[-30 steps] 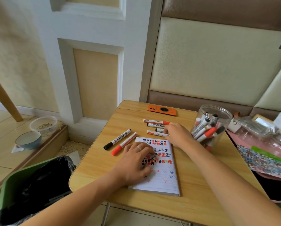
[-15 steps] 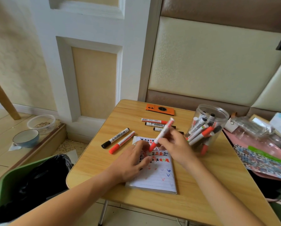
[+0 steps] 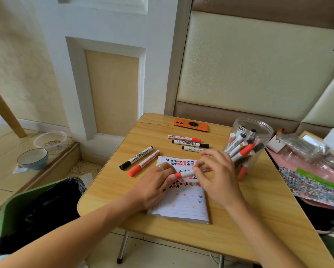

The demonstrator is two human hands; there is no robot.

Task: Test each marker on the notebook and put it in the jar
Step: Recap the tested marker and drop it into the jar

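Note:
A lined notebook (image 3: 183,206) with red, black and blue scribbles lies on the wooden table (image 3: 239,225). Above it both hands hold one red-capped marker (image 3: 185,174) level. My left hand (image 3: 154,187) pinches its red cap end. My right hand (image 3: 216,175) grips the white barrel. A clear plastic jar (image 3: 249,144) with several markers stands at the right. Loose on the table lie a black marker (image 3: 136,158), a red marker (image 3: 144,165), and three more markers (image 3: 189,143) behind the notebook.
An orange phone (image 3: 191,125) lies at the table's far edge. A green bin with a black bag (image 3: 36,209) stands at the left. Bowls (image 3: 33,158) sit on the floor step. Cluttered bags and packets (image 3: 313,171) lie to the right of the table.
My right hand picked a red marker from the row behind the notebook and brought it down over the page. My left hand rose off the notebook and took hold of the cap end.

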